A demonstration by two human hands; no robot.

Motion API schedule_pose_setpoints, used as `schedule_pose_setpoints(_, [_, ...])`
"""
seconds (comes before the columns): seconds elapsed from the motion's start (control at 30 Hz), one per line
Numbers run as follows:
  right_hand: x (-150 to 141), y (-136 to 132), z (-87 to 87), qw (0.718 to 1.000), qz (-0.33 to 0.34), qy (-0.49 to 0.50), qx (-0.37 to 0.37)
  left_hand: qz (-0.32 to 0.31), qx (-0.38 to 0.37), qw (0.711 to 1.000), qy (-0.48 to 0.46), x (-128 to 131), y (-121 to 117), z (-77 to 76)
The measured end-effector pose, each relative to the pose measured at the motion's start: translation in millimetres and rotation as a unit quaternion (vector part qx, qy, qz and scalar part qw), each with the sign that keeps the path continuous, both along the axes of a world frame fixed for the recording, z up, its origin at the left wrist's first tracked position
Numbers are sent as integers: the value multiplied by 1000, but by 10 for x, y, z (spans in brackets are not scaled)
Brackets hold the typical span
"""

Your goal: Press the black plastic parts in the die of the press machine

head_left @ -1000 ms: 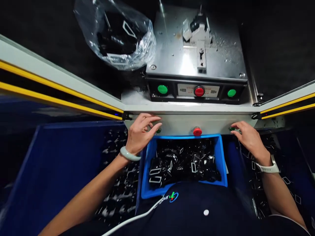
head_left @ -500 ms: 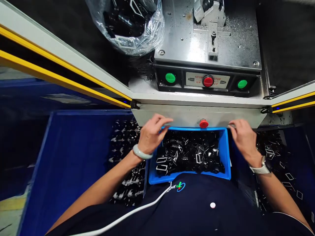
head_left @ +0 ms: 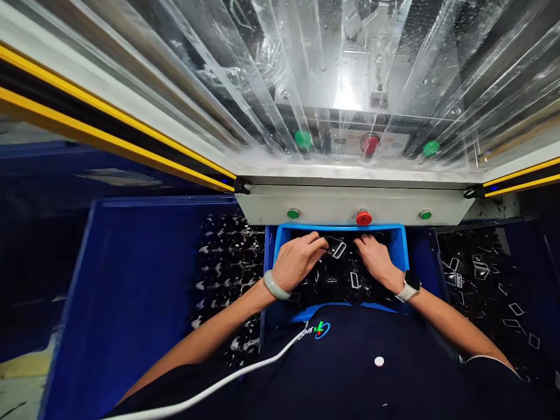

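Both hands are over the blue bin (head_left: 341, 228), which holds many glossy black parts with silver rectangular edges. My left hand (head_left: 300, 259), with a pale bangle at its wrist, is closed with its fingertips pinching a black part with a silver rectangular rim (head_left: 338, 250). To the right of that part, my right hand (head_left: 377, 261), wearing a watch, points down among the black pieces. Its fingers are bent and close together, and their tips are partly lost against the dark parts, so any piece in them is hidden.
Beyond the bin stands a machine panel (head_left: 328, 201) with a red button (head_left: 363, 217) and green buttons (head_left: 293, 213). A clear cover (head_left: 245, 76) closes off the fixture behind. Black parts (head_left: 223, 251) lie in rows at left; more parts (head_left: 481, 268) lie at right.
Both hands have left the panel's green buttons and come inward and down into the bin. The clear cover now stands in front of the machine's fixture, which was uncovered before.
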State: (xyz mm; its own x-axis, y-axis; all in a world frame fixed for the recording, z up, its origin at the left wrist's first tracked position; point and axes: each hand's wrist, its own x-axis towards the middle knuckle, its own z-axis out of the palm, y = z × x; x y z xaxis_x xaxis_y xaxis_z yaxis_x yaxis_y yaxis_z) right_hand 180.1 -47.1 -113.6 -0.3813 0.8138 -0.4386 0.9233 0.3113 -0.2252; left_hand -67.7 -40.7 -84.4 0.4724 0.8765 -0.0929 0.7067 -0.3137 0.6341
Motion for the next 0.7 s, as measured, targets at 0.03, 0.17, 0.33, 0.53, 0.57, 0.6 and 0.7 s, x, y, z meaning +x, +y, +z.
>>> schedule_pose_setpoints(0.03, [52,-20,17,1000,-4,7,-2,19,-2,999,-49,-5,-27,42])
schedule_pose_setpoints(0.17, [231,-79,108,998,-33,50,-7,92,14,975,-202,81,-71,163])
schedule_pose_setpoints(0.33, [361,-51,416,936,-179,300,37,139,14,948,-287,228,-33,176])
schedule_pose_setpoints(0.53, [235,3,952,815,-352,456,59,202,8,922,-330,348,-24,110])
schedule_pose_setpoints(0.57, [184,7,1004,805,-357,471,47,199,16,925,-324,367,-25,117])
schedule_pose_setpoints(0.6, [129,13,1039,801,-356,481,33,194,27,928,-318,386,-26,129])
schedule_pose_setpoints(0.7, [-26,43,1068,806,-332,490,-11,165,71,934,-310,430,-27,184])
